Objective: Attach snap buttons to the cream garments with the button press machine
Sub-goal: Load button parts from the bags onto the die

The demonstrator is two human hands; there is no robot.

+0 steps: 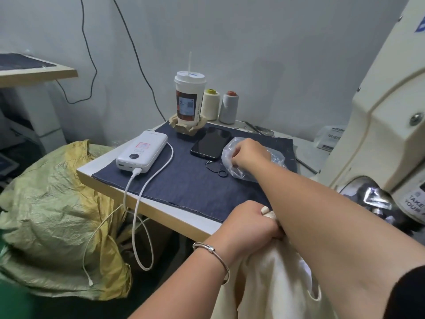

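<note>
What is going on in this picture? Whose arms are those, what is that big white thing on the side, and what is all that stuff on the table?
The camera sits on a person's head and looks down, so the arms are that person's own. The big cream thing at the right is the button press machine, which squeezes snap buttons onto clothes. The left hand grips a bunched cream garment at the table's near edge. The right hand reaches into a clear plastic bag; what is inside is hidden. On the dark blue cloth lie a white power bank with its cable, a black phone and a drink cup with a straw. Two thread spools stand behind. A yellow-green sack sits beside the table.
</note>
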